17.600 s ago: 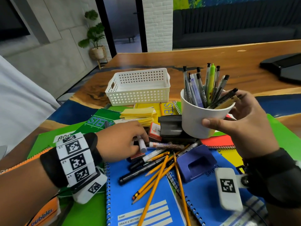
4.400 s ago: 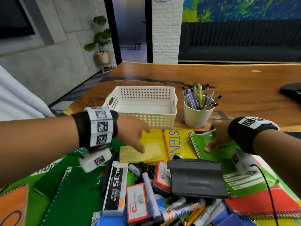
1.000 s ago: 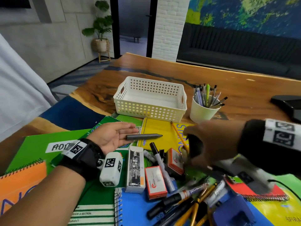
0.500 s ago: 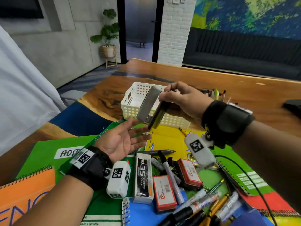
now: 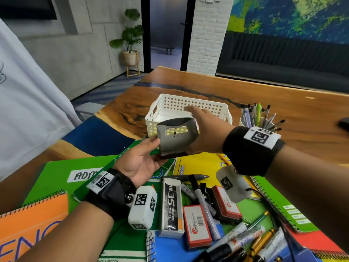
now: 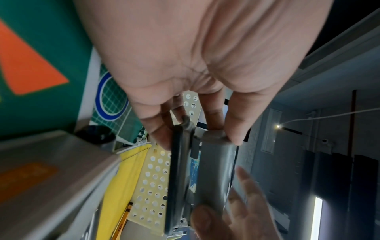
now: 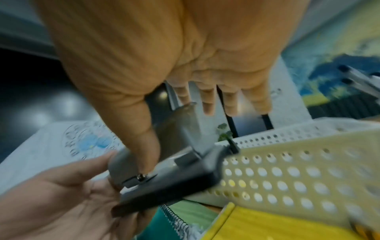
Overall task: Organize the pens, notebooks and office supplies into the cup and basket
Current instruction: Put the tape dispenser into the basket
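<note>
While we hold the grey metal hole punch [image 5: 177, 138] just in front of the white perforated plastic basket [image 5: 207, 108], our left hand [image 5: 140, 163] pinches its near end; our right hand [image 5: 205, 127], fingers straight, only steadies it. So light a pinch could let it slip onto the clutter short of the basket.

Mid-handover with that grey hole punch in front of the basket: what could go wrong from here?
1. The left hand pinches only one end of the hole punch while the right hand has straight fingers, so it could slip.
2. It hangs before the basket, not over it; if dropped, it lands on the notebooks.
3. The right forearm is close to the cup of pens and might tip it.
</note>
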`<move>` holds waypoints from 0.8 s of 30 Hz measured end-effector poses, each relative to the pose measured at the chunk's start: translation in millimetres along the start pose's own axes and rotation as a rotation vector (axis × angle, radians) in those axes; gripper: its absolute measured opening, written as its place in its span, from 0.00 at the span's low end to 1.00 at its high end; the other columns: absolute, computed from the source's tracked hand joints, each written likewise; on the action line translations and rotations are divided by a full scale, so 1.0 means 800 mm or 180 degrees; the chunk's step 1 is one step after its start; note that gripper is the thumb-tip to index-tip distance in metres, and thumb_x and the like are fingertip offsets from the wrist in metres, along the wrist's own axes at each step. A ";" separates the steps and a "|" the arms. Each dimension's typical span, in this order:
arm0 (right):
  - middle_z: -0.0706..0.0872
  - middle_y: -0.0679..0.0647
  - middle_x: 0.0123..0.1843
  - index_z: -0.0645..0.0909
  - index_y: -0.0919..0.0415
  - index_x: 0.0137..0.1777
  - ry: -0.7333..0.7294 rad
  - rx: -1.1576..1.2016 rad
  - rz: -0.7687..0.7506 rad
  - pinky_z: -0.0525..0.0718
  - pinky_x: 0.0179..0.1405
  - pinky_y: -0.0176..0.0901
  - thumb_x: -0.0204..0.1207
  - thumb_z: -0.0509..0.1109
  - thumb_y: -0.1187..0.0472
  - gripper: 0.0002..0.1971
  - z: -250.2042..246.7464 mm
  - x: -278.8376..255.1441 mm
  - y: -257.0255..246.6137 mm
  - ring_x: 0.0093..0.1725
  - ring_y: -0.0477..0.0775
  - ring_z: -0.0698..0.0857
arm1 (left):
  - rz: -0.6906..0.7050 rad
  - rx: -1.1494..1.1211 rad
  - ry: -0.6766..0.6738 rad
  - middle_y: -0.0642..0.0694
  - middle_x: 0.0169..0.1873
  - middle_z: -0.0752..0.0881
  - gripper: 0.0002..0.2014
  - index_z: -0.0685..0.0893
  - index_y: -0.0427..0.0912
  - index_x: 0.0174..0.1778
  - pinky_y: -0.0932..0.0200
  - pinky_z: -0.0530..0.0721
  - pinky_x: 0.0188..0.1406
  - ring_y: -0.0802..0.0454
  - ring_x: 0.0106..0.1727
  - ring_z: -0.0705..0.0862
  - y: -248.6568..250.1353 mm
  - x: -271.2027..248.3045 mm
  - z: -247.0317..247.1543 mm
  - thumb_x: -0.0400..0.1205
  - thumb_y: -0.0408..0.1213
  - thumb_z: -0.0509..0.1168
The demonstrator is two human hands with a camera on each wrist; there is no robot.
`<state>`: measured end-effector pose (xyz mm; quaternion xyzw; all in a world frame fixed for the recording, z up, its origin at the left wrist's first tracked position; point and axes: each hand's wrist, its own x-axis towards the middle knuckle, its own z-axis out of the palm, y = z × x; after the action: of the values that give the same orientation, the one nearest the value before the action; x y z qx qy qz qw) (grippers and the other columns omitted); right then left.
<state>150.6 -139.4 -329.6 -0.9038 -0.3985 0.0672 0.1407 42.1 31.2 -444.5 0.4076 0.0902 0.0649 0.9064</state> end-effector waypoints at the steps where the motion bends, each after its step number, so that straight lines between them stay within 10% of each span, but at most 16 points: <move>1: 0.69 0.56 0.79 0.53 0.50 0.86 0.0049 -0.0275 -0.0197 0.80 0.69 0.53 0.62 0.86 0.52 0.57 0.002 0.002 -0.006 0.73 0.61 0.75 | -0.0010 0.0097 0.0016 0.35 0.70 0.82 0.29 0.77 0.40 0.77 0.48 0.81 0.62 0.39 0.65 0.81 0.000 0.000 -0.001 0.78 0.35 0.70; 10: 0.84 0.49 0.56 0.74 0.48 0.69 -0.0134 -0.1350 -0.0604 0.89 0.47 0.52 0.61 0.80 0.50 0.34 -0.019 0.026 -0.025 0.49 0.55 0.84 | 0.0226 -0.0109 0.0118 0.39 0.65 0.85 0.21 0.80 0.41 0.75 0.49 0.85 0.61 0.40 0.63 0.83 0.002 0.000 -0.002 0.85 0.38 0.65; 16: 0.81 0.56 0.66 0.55 0.37 0.85 0.0239 -0.1552 -0.0097 0.86 0.40 0.48 0.63 0.82 0.51 0.53 -0.071 0.074 0.031 0.50 0.60 0.85 | 0.0183 -0.0336 0.0469 0.45 0.48 0.86 0.15 0.83 0.46 0.62 0.55 0.81 0.46 0.49 0.46 0.87 -0.001 0.006 -0.008 0.79 0.44 0.67; 24: 0.79 0.51 0.74 0.65 0.40 0.83 -0.0668 -0.1734 -0.0047 0.80 0.49 0.44 0.69 0.76 0.63 0.43 -0.037 0.126 0.087 0.53 0.52 0.80 | 0.0066 -0.0263 0.0560 0.47 0.45 0.87 0.12 0.84 0.47 0.56 0.56 0.79 0.45 0.50 0.45 0.86 -0.003 0.012 -0.014 0.79 0.45 0.68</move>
<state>274.1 -115.2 -324.0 -0.8935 -0.4208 0.0498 -0.1487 49.2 39.7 -454.9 0.3635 0.1626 0.1135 0.9103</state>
